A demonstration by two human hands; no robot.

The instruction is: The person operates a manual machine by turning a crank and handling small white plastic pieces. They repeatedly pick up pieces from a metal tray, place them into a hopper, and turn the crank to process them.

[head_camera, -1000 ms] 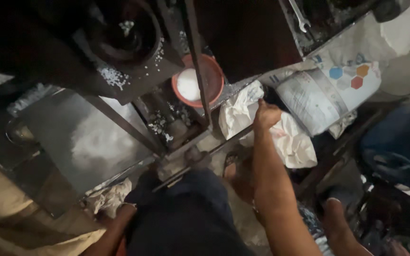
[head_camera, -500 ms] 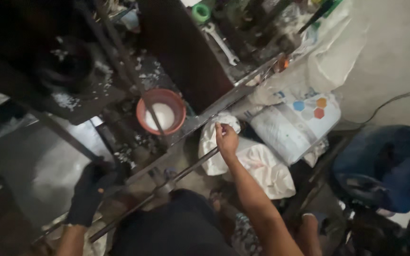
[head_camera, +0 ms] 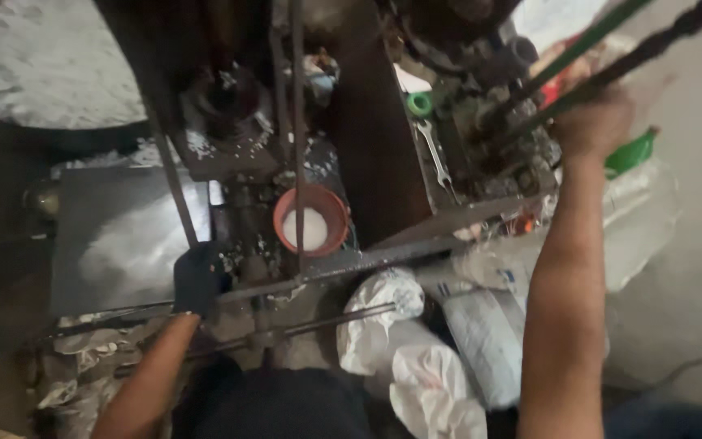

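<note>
Since 0.5 s ago: right hand (head_camera: 599, 122) has left the white sack (head_camera: 383, 313) and gone up to the dark lever (head_camera: 652, 53) at upper right; left hand (head_camera: 199, 279) has shifted to the frame bar (head_camera: 327, 272). View has also swung.

Right hand: bare, arm raised, fingers closed round the lever, which slants up toward the top right corner. A green rod (head_camera: 591, 36) runs just beside the lever, parallel; contact with the hand cannot be told.

Left hand: black glove, fingers wrapped on the grey bar at the machine's front edge, near the dark metal plate (head_camera: 115, 244), which carries a smear of white powder.

Orange bowl (head_camera: 312, 219) w/ white powder sits in the machine frame, between both hands, just above the bar. A thin vertical rod (head_camera: 296, 122) crosses in front of it.

Spanner (head_camera: 435, 154) and green ring (head_camera: 420, 103) lie on the cluttered machine top, left of the right hand. White sacks lie on the floor below the bar, beside the right forearm.
</note>
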